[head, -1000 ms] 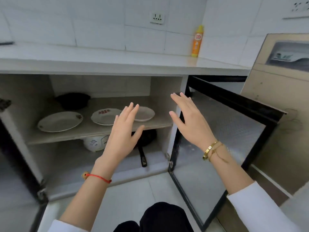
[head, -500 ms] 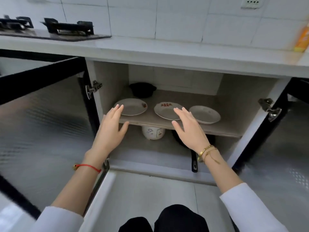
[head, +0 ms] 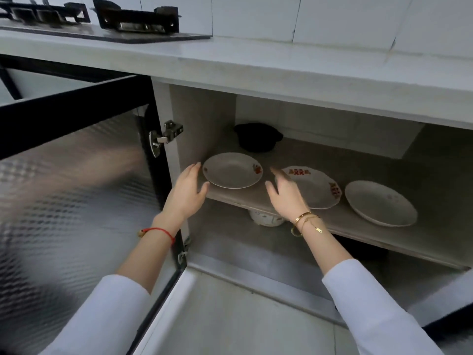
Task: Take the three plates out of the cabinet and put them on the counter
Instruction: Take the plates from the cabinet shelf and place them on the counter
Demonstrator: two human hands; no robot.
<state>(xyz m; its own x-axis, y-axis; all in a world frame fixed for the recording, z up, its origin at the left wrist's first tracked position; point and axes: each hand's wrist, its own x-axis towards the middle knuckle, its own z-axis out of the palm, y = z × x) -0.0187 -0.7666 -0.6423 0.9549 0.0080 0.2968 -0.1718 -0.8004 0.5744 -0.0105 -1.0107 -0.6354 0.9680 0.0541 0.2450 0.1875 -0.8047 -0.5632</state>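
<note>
both hands are reaching into the open cabinet (head: 199,119), and they are framing the left plate (head: 232,170) on the shelf (head: 358,160). the left hand (head: 186,193) is sitting just at the plate's left rim, fingers straight and spread, thumb tip looking like it is touching or almost touching the near-left edge, though i cannot tell for sure. the right hand (head: 284,196) is hovering just right of that same plate, fingers relaxed and slightly blurred, gripping nothing, and it is lying partly over the near-left edge of the middle plate (head: 313,187). so the two hands are apart, with the left plate lying between them and a little beyond, deeper into the shelf. the plate is round, so there is no long axis to line up with; what matters is that it is lying flat with its rim low on the shelf, and the left hand is looking nearer to it. the right plate (head: 381,203) is resting well off to the right, beyond the right hand. all three plates are lying on the shelf, none lifted, and the counter (head: 230,62) is waiting directly above. my guess is the next move is calling for both hands to be closing inward under the left plate's rim. a black pot (head: 257,137) is sitting behind the left plate, near the back.
</note>
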